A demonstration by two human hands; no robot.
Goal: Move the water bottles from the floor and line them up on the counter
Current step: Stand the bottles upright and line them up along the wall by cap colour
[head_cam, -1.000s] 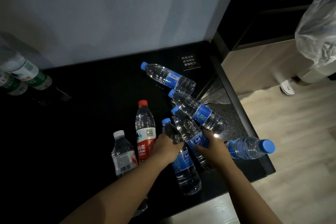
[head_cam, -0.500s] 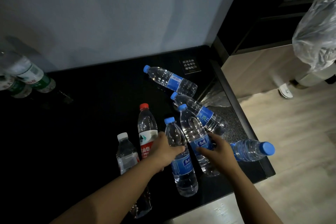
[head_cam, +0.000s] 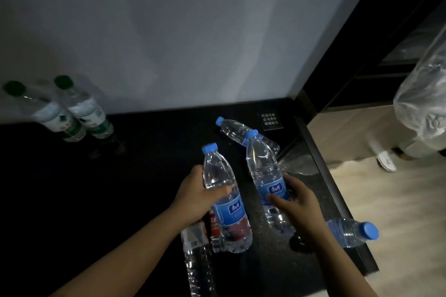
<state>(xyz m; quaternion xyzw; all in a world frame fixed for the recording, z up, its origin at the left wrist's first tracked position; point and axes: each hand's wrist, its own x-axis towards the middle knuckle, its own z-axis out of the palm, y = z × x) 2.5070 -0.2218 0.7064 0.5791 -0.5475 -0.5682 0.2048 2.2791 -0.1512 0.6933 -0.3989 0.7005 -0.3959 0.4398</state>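
Two blue-capped bottles are standing up off the dark counter [head_cam: 149,176], each with its long axis tilting toward twelve o'clock: the left bottle [head_cam: 223,198] is sitting in the left hand [head_cam: 196,196], fingers wrapping its waist from nine o'clock, and the right bottle [head_cam: 266,176] is being clasped by the right hand [head_cam: 298,200] from four o'clock. Other blue-capped bottles are lying flat at one o'clock [head_cam: 237,131] and four o'clock [head_cam: 351,231], nearer the right hand, while two green-capped bottles [head_cam: 72,113] are standing at ten o'clock, probably marking where the line is forming.
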